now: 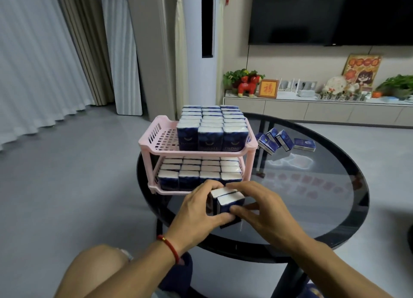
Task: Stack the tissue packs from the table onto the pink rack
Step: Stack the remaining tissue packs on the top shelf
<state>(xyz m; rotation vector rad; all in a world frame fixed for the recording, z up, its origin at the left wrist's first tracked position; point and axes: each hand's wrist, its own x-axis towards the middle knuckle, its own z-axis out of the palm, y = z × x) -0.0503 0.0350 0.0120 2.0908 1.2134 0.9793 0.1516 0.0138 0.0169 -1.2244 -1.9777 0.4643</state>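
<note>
Round and dark, the glass surface (312,208) carries a pink rack (152,141) at its left edge, both tiers packed with upright tissue packs (211,130); the upper tier has bare grid on its left side. Just in front of the rack's lower tier, the left hand (196,210) and right hand (259,210) each grip, fingers curled, a small bundle of held packs (228,200) standing near the surface's front rim. Four loose packs (283,140) lie tumbled to the right of the rack, well apart from the hands. Wide bare glass spreads across the right half.
</note>
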